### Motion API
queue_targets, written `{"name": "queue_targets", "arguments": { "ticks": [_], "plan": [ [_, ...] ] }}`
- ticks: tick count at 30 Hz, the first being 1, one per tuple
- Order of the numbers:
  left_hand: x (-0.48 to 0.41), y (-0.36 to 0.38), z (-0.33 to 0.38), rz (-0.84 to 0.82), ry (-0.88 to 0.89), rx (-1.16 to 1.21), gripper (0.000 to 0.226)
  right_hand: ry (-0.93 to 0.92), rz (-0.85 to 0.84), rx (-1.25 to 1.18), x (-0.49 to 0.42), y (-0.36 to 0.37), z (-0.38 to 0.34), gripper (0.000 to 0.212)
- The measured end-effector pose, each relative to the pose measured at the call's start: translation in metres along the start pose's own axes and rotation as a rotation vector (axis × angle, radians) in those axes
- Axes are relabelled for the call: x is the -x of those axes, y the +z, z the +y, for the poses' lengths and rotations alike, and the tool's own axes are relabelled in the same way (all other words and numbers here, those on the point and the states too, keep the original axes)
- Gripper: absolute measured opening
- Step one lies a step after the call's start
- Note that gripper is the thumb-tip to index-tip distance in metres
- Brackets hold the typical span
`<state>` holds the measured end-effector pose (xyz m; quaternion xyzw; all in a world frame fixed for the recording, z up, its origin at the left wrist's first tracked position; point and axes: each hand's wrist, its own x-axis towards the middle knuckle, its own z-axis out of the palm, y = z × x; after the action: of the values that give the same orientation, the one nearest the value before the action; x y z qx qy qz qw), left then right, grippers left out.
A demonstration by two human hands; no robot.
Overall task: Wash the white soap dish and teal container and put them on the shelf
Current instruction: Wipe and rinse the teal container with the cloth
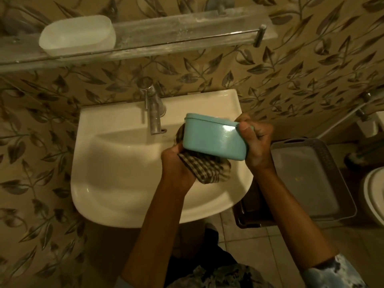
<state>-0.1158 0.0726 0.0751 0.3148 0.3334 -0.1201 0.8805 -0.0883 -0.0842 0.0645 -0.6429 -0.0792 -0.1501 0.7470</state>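
Note:
Over the right side of the white sink (116, 179) I hold the teal container (212, 138), tilted with its outer side toward me. My right hand (256, 142) grips its right end, thumb on the front face. My left hand (176, 163) is closed on a checked cloth (205, 168) pressed against the container's lower left. The white soap dish (78, 35) lies on the left part of the glass shelf (187, 32) above the sink.
A metal tap (152, 109) stands at the back of the sink, just left of the container. A grey basket tray (307, 179) sits to the right of the sink, with a toilet rim (374, 196) beyond. The shelf has a metal rail along its front.

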Motion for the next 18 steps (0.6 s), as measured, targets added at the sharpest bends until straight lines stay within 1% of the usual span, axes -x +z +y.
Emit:
{"name": "queue_targets", "arguments": {
  "ticks": [1,4,7,8,10,13,14,16,18],
  "plan": [
    [0.001,0.001,0.003,-0.015,0.008,0.008,0.039,0.016,-0.071,0.042,0.000,-0.005,0.002,0.028],
    [0.004,0.001,0.014,0.015,0.100,0.028,0.037,0.067,-0.176,0.154,0.000,-0.022,0.008,0.015],
    [0.009,0.007,0.011,0.084,0.232,-0.047,0.038,0.114,-0.306,0.261,0.005,-0.015,0.011,0.030],
    [0.013,0.011,0.008,0.117,0.269,-0.074,0.037,0.143,-0.298,0.249,0.008,-0.008,0.010,0.029],
    [0.021,0.019,0.001,0.162,0.333,-0.070,0.034,0.231,-0.162,0.128,0.011,0.007,0.005,0.024],
    [0.032,0.026,-0.002,0.141,0.402,-0.044,0.025,0.322,0.155,-0.120,0.008,0.021,-0.005,0.037],
    [0.037,0.028,-0.002,0.143,0.422,-0.055,0.024,0.338,0.247,-0.173,0.006,0.024,-0.008,0.035],
    [0.044,0.029,0.000,0.147,0.474,-0.088,0.025,0.319,0.330,-0.160,0.002,0.028,-0.014,0.031],
    [0.052,0.029,0.007,0.152,0.561,-0.121,0.024,0.265,0.343,-0.131,-0.002,0.031,-0.019,0.040]
  ]
}}
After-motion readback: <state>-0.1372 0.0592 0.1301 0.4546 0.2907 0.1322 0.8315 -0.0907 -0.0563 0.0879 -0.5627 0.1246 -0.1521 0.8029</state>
